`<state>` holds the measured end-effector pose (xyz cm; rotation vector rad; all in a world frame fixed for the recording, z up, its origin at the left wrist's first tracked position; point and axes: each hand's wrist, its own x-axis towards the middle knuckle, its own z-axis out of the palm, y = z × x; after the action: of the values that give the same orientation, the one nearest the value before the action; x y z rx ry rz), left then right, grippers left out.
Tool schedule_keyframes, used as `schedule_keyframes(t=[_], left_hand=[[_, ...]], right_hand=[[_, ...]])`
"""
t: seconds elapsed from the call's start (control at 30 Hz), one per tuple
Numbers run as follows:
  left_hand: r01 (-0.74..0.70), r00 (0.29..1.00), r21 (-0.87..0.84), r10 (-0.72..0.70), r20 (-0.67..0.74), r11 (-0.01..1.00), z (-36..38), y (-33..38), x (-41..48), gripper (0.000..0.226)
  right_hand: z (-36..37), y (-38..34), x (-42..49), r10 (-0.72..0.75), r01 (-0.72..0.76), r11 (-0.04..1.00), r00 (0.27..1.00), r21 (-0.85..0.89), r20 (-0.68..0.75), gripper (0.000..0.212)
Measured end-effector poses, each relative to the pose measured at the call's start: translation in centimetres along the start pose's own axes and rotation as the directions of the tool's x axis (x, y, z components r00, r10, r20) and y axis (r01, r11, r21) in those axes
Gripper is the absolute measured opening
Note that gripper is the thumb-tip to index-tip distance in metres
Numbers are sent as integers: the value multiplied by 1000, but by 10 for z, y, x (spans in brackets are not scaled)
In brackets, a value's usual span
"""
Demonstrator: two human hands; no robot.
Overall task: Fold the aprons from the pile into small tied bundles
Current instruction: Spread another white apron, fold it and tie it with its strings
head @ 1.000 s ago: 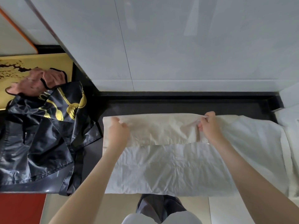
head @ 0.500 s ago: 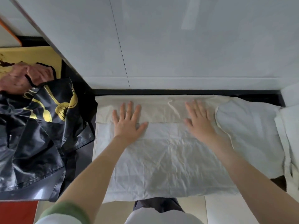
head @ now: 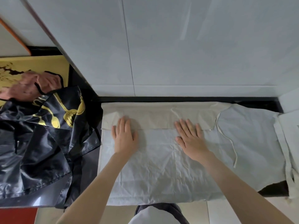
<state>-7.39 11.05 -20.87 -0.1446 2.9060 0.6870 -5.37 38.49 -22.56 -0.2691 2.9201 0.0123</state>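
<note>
White apron is lying spread flat on the dark counter, directly beneath both hands. Its far edge is lying turned over toward the person as a beige folded band, running sideways just past the palms. The left hand is resting flat on the cloth with its fingers straight and close together, gripping nothing. Its fingertips are lying across the near edge of the band while the palm is sitting on the single white layer below it. The right hand is lying flat in the same way, well apart from the left. Its fingers are straight and slightly fanned, holding nothing, and its fingertips are overlapping the band's edge. To the right of the right hand, a thin tie string is trailing from the band's end across the cloth toward the person. Farther out on that side, more white fabric is lying at the counter's end, its shape hard to make out. To the left of the left hand, just beside the white apron's edge, a black apron with gold print is lying crumpled. Beyond it, a pinkish cloth with black trim is bunching up on a yellow board. Past the fingertips of both hands, a pale tiled wall is rising.
</note>
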Motion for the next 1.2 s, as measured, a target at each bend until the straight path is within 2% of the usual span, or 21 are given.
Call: schedule_keyframes(t=[0.13, 0.27, 0.37, 0.47, 0.53, 0.57, 0.6, 0.63, 0.7, 0.77, 0.83, 0.87, 0.93, 0.97, 1.0, 1.1, 1.13, 1.2], left_hand=[[37, 999, -22, -36, 11, 999, -7, -10, -30, 55], [82, 996, -38, -82, -17, 996, -18, -22, -71, 51], [150, 988, -56, -147, 43, 987, -19, -34, -88, 48], [101, 991, -62, -94, 97, 993, -21, -50, -118, 44], [105, 992, -70, -99, 78, 992, -20, -56, -133, 43], [126, 992, -143, -122, 35, 982, -21, -56, -145, 41], [178, 981, -282, -191, -19, 943, -23, -54, -159, 38], [242, 950, -458, -305, -68, 855, -27, -51, -175, 35], [333, 827, -733, -557, -75, 593, -31, -48, -203, 30], [367, 747, -829, -665, -8, 423, -25, -55, -226, 22], [422, 718, -865, -682, 137, 271, -18, -66, -232, 8], [476, 696, -858, -678, 236, 190, -14, -71, -233, 15], [592, 624, -804, -658, 422, 47, -8, -82, -233, 54], [638, 607, -768, -643, 467, 45, -5, -88, -234, 70], [664, 630, -741, -610, 481, 101, -1, -93, -235, 73], [674, 712, -688, -486, 507, 269, -1, -97, -238, 37], [670, 724, -678, -468, 506, 303, -4, -96, -241, 25], [654, 746, -680, -427, 511, 331, -8, -95, -243, 16]], right_hand=[[-14, -16, -3, 30, -29, 999, 999, 28, -40, 58], [-27, -31, -15, -16, 16, 1000, 997, -9, -70, 60], [-28, -37, -22, -9, 9, 1000, 1000, -4, -1, 55], [-28, -43, -48, -62, 65, 997, 997, -44, 49, 53], [-28, -43, -64, -55, 55, 998, 998, -17, 25, 52], [-28, -44, -76, -41, 41, 999, 999, -21, 25, 53], [-25, -45, -87, -25, 25, 1000, 1000, -18, -5, 53], [-24, -45, -98, -6, 6, 1000, 999, 8, -37, 53], [-22, -49, -119, 19, -14, 996, 998, 88, -65, 47], [-17, -54, -145, 75, -59, 983, 993, 172, -90, 47], [-14, -56, -162, 133, -121, 968, 990, 218, -40, 47], [-11, -58, -171, 154, -140, 963, 987, 232, -40, 44], [-3, -60, -187, 176, -149, 948, 982, 282, -71, 33], [1, -60, -193, 187, -151, 935, 979, 322, -84, 27], [5, -60, -199, 203, -161, 917, 976, 364, -81, 25], [8, -61, -202, 184, -156, 879, 983, 451, -19, 35], [7, -63, -202, 164, -149, 871, 986, 469, 9, 40], [1, -66, -201, 128, -149, 864, 989, 481, 76, 46]])
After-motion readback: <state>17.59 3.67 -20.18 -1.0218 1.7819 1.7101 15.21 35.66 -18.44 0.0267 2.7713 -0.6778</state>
